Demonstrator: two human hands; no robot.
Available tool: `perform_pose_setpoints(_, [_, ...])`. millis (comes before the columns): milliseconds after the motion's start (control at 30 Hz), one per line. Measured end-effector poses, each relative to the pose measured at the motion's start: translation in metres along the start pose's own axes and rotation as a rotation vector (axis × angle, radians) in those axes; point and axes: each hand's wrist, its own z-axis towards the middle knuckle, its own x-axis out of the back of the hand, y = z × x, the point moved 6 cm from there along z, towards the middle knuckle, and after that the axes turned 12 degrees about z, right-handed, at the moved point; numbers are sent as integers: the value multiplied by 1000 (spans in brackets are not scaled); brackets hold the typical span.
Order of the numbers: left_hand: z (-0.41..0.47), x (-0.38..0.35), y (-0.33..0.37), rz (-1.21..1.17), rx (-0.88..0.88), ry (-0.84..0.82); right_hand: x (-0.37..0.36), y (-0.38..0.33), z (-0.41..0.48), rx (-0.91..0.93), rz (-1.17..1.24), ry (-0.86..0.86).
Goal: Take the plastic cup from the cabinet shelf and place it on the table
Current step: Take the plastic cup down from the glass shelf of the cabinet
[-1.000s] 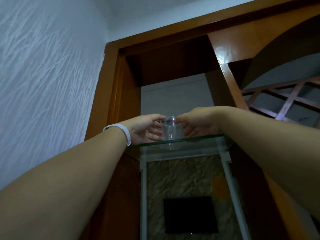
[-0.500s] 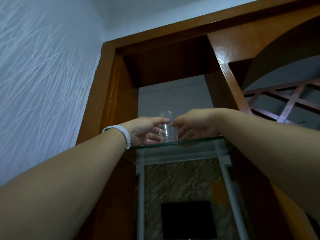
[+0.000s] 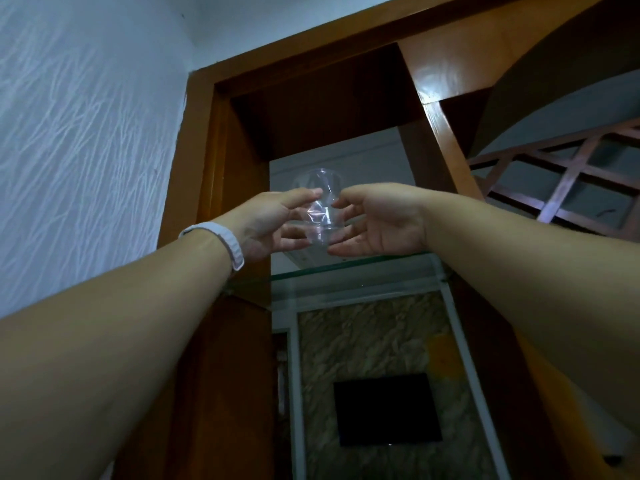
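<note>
Above the shelf: open room is seen up to the wooden cabinet [image 3: 242, 188] top.
Glass shelf [image 3: 363, 268]: its front edge is cleared; the cup was standing on it half a second ago.
Left hand [image 3: 273, 223]: curled against the cup's left side.
Right hand [image 3: 377, 220]: curled against its right side.
Clear plastic cup [image 3: 320, 206]: gripped between both hands, now lifted off the shelf.

**Around the cabinet: wall, lattice, stone panel**

To your left you see a white wall [image 3: 79, 140] with a streaked, raised texture, meeting a pale ceiling [image 3: 277, 19] at the top. On your right a wooden lattice [image 3: 568, 181] of crossed slats sits below a dark curved arch [image 3: 554, 64]. Low in the middle you look at a mottled stone-patterned panel [image 3: 374, 341] framed by pale strips, with a black rectangle [image 3: 386, 408] set in it.
</note>
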Motion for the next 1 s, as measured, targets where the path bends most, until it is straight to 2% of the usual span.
perform_pose_setpoints(267, [-49, -17, -6, -102, -48, -22, -8, 22, -33, 36, 143, -61])
perform_pose_setpoints(400, [-66, -24, -5, -53, -65, -9, -12, 30, -51, 56, 168, -78])
perform_pose_setpoints(633, [-118, -32, -33, -47, -54, 13, -25, 71, -82, -53, 252, -117])
perform_pose_setpoints(867, [-181, -48, -87, -64, 27, -46, -45, 149, -118, -177, 348, -182])
perform_pose_setpoints(1000, [-214, -59, -114, -84, 85, -69, -58, 190, -145, -240, 422, -147])
